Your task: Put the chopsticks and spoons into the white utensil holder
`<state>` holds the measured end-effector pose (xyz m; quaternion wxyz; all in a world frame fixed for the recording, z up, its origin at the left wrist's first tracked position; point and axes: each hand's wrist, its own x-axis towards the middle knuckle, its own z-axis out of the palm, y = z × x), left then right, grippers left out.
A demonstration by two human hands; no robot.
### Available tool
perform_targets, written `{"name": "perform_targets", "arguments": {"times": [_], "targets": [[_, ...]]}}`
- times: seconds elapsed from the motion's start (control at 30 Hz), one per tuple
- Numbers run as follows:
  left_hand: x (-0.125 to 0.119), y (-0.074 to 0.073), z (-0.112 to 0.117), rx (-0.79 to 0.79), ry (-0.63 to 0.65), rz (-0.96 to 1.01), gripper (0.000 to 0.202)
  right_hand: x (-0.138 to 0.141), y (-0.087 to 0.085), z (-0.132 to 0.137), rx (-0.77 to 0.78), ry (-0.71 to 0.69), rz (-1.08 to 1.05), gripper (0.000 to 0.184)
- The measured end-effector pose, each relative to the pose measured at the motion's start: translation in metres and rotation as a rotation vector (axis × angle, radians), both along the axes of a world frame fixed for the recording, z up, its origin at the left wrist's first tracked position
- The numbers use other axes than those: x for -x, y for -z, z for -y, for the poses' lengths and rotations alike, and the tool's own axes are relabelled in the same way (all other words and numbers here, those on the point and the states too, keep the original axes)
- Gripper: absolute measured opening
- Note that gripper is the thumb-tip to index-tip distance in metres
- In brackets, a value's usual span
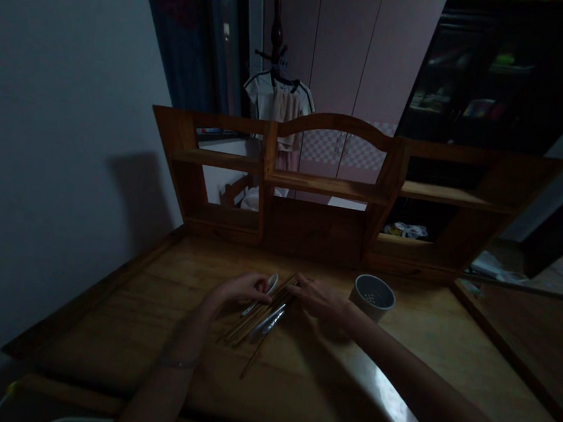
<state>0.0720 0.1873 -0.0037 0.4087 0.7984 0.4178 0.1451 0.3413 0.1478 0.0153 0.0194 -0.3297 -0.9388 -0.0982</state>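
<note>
On my feed: thin brown wooden chopsticks (pixel 256 319) on flat brown wooden surface (pixel 151 305), left of round grey cup (pixel 371 306); brown wooden shelving (pixel 329 188) behind.

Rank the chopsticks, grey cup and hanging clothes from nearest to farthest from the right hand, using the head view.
From the right hand:
1. Chopsticks: at its fingertips, extending to its left.
2. Grey cup: on the tabletop to its right.
3. Hanging clothes: beyond the desk shelf, in the background.
</note>
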Motion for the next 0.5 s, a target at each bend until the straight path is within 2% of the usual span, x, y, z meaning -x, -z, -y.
{"name": "perform_targets", "arguments": {"times": [0.1, 0.27, 0.33, 0.4, 0.5], "targets": [[0.005, -0.001, 0.001, 0.039, -0.036, -0.014, 0.048, -0.01, -0.005, 0.004, -0.056, -0.013, -0.01, 0.056], [0.002, -0.008, 0.006, 0.104, -0.098, -0.022, 0.051, -0.02, -0.005, 0.017, -0.009, 0.015, 0.057, 0.07], [-0.001, -0.012, 0.011, 0.155, -0.12, -0.014, 0.051, -0.018, -0.006, 0.023, 0.0, 0.036, 0.055, 0.07], [-0.001, -0.017, 0.022, 0.168, -0.177, -0.009, 0.051, -0.015, -0.009, 0.029, 0.013, 0.054, 0.044, 0.067], [0.011, -0.021, 0.056, 0.0, -0.326, -0.015, 0.047, -0.007, -0.017, 0.037, -0.008, 0.13, 0.047, 0.058]]}}
